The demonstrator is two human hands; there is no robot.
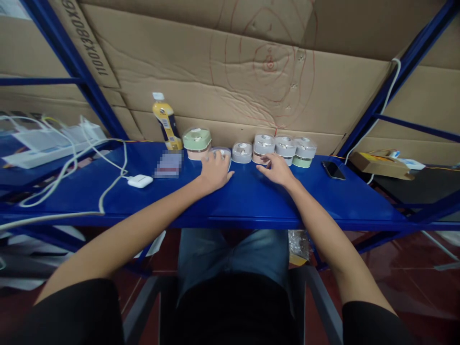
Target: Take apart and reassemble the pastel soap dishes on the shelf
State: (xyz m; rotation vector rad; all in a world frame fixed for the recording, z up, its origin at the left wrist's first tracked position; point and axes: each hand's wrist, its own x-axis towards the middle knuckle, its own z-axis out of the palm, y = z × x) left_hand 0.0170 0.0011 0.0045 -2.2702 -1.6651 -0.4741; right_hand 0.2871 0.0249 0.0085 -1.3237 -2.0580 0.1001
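My left hand (216, 172) lies over a small grey box with a clear lid (223, 151), its fingers on the box and its thumb at the right side. The hand hides most of the box's front. My right hand (277, 170) is at the front of a two-layer stack with a pinkish lower box (263, 143), fingers bent and thumb apart, holding nothing that I can see. Between the hands sits a single grey lidded box (242, 152). Right of the stack stand a grey stack (285, 149) and one with a green lower box (304, 152).
A green-topped stack (197, 142), a yellow drink bottle (167, 122) and a blurred-out packet (168, 164) stand to the left. A white charger case (140, 180) and cables (102, 191) lie further left. A phone (333, 169) lies right on the blue table (244, 206). Cardboard (172, 62) closes the back.
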